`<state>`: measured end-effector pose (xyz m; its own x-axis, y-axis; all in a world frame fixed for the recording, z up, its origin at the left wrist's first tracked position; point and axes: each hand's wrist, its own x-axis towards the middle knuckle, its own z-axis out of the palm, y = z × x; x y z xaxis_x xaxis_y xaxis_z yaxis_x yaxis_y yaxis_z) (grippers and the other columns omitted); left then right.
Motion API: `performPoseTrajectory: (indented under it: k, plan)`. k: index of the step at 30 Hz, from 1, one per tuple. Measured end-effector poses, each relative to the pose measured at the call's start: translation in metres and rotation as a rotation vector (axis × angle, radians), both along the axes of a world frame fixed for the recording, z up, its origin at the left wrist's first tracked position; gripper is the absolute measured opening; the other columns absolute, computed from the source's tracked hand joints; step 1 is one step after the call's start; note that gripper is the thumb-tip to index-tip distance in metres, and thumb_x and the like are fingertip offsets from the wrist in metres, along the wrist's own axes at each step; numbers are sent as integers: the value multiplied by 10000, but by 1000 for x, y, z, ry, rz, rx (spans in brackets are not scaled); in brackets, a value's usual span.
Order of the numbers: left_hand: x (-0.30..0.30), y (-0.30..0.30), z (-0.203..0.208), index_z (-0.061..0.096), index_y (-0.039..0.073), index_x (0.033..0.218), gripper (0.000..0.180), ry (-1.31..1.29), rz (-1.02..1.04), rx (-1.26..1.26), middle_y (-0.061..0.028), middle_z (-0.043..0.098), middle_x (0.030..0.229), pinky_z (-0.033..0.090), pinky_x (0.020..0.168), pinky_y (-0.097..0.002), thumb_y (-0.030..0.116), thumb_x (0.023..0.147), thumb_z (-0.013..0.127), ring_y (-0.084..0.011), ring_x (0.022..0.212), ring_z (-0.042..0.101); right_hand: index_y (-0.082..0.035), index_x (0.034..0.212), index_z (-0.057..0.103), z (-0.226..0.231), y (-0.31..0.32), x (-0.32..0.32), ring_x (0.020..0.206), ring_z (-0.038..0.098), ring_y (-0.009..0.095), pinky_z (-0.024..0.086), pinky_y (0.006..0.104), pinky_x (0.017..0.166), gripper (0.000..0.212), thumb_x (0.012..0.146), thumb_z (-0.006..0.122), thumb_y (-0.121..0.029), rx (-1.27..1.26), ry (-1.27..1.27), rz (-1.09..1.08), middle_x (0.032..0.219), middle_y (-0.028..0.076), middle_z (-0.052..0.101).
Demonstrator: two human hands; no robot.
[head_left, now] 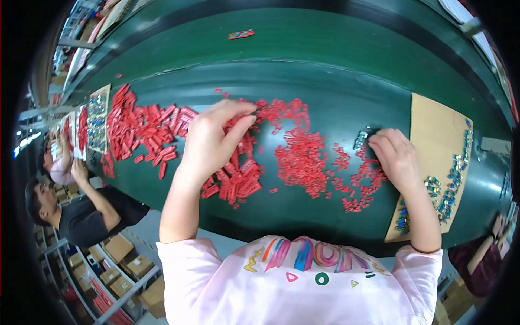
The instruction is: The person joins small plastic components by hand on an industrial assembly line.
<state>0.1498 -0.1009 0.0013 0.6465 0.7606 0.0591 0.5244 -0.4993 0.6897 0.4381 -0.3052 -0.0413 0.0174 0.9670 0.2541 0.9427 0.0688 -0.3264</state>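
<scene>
My left hand (208, 141) hovers at the right edge of a pile of long red plastic pieces (244, 181). Its thumb and forefinger come together in a pinch, and anything between them is too small to name. Right of it spreads a heap of tiny red pieces (303, 157). My right hand (400, 160) is beside a smaller scatter of the tiny red pieces (365, 179), fingers bent and pressed together, their tips partly hidden. A small clump of shiny, clear-looking pieces (360, 140) lies just left of those fingertips.
A brown cardboard sheet (433, 130) bearing shiny metallic pieces (455, 173) lies at the right, under my right forearm. More red pieces (141, 127) and a filled board (98, 119) are farther left. One red item (241, 34) sits across the green table (346, 108). Co-workers (86, 211) sit at the left.
</scene>
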Motion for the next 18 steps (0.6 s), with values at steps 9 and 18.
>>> performPoseTrajectory:
  k: [9, 18]
  plan:
    - [-20, -26, -32, 682, 69, 825, 220, 337, 168, 394, -69, 642, 776, 471, 738, -362, 271, 798, 764, -246, 643, 597, -31, 927, 661, -2, 3, -7, 800, 604, 248, 512, 336, 744, 95, 835, 673, -14, -46, -58, -78, 932, 73, 631]
    - [-7, -12, -47, 662, 101, 886, 208, 333, 37, 739, -48, 618, 823, 461, 821, -382, 259, 770, 732, -269, 778, 613, -40, 885, 662, -11, 3, -1, 781, 606, 238, 507, 328, 732, 91, 802, 695, -20, -27, 170, -124, 891, 52, 621]
